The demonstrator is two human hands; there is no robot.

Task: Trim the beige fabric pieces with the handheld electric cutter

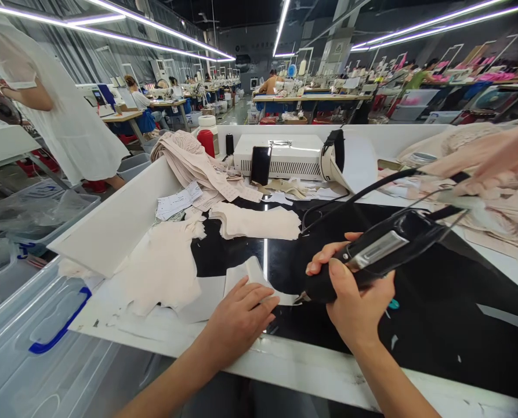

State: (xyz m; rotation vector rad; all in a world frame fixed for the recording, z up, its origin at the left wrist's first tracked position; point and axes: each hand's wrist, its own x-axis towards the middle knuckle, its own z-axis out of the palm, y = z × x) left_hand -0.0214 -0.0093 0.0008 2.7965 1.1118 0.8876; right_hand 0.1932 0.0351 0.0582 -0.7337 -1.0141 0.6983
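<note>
Pale sheet (245, 271) is pinned by left hand (240, 318), fingers slightly spread; black tool (383, 247) is clasped by right hand (358, 299), fingers wrapped; knuckles could be nicked if metal tip (301, 298) slips.

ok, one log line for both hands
left hand: on pale fabric-like piece | right hand: gripping black corded handheld tool | metal tip: at piece's right edge | surface: glossy black worktop

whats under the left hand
Part of a thin, pale piece shows from beneath the left hand, with black work surface beyond it. Whatever else lies directly below is covered, so I can't tell.
</note>
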